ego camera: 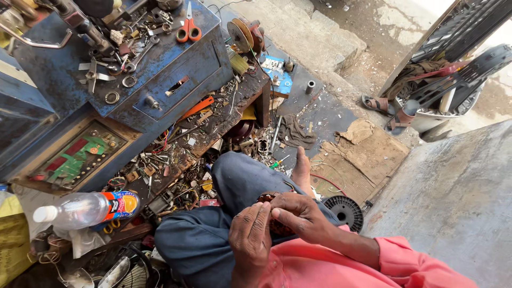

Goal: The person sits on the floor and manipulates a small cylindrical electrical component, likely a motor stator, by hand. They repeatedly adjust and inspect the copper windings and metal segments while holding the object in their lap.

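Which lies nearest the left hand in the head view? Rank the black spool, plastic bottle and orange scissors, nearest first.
From the left hand:
1. Black spool, on the floor to its right.
2. Plastic bottle, lying far left.
3. Orange scissors, top of the blue cabinet.

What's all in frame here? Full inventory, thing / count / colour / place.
coil part: one, coppery brown, in the lap between both hands
scissors: one, orange handles, top of the blue box
metal box: one, blue, upper left, covered with tools
circuit board: one, green, in a tray at left
plastic bottle: one, clear with white cap, lying at lower left
spool: one, black, floor beside the right forearm
rag: one, dark, floor at centre
sandals: two, brown, upper right
bare foot: one, past the knee
left hand: one, fingertips at the coil part
right hand: one, resting over the coil part
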Demonstrator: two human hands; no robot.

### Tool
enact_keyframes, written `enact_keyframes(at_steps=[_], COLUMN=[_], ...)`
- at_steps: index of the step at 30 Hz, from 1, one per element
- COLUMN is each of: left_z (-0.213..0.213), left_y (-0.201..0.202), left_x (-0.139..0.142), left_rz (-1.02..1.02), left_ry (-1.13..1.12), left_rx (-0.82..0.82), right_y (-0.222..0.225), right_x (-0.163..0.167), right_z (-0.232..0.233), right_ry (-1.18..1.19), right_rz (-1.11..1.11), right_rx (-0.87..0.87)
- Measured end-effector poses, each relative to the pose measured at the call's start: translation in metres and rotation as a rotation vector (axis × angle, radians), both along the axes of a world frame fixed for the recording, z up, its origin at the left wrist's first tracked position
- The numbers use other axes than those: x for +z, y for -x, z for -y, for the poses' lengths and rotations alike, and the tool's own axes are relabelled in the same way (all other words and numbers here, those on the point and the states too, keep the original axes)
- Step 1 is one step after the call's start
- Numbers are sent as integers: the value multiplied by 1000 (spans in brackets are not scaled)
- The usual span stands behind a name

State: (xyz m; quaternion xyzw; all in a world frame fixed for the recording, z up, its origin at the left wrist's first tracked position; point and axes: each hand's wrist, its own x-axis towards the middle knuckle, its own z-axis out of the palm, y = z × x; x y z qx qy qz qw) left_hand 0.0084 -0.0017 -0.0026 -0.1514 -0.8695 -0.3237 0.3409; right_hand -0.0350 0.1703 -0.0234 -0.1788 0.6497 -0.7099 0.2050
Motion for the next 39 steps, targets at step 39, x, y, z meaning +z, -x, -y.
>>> enact_keyframes(at_steps=[39], left_z=[-11], left_y=[8], left_x=[-20], left_rz=[172], left_ry=[-165], left_rx=[-26], right_y=[19], right_x=[-13], right_z=[-22], right_ry=[-55], right_rz=[-328], right_rx=[-16])
